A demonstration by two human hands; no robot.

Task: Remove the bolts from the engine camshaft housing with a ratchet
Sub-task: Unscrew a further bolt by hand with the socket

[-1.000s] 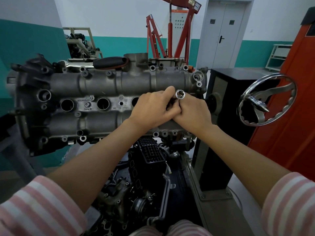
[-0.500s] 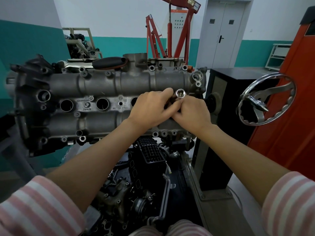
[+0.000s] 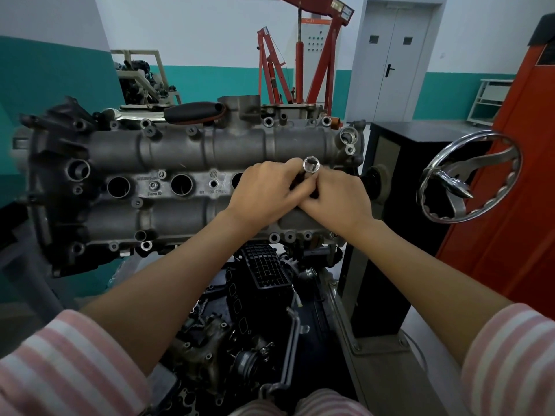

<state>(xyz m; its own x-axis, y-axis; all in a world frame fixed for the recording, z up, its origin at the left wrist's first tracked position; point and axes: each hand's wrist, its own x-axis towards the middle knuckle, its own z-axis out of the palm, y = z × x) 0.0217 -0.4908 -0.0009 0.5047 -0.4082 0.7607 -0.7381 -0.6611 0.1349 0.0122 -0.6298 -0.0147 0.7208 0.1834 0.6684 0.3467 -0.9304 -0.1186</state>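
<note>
The grey cast camshaft housing (image 3: 186,151) lies across the engine in front of me, with round plug holes along its middle and bolts around its rim. Both hands meet over its right part. My left hand (image 3: 264,193) and my right hand (image 3: 336,199) curl together around a dark tool, mostly hidden by the fingers. A shiny chrome socket (image 3: 310,165) sticks up between the fingertips, its open end facing me. Which bolt lies under the hands is hidden.
A chrome handwheel (image 3: 468,178) on the black engine stand (image 3: 396,163) sits close to the right. An orange cabinet (image 3: 525,175) stands farther right. A black intake part (image 3: 264,265) hangs below the housing. A red engine crane (image 3: 300,55) is behind.
Both hands and the socket stay almost in place over the right part of the housing; the fingers shift only slightly around the tool.
</note>
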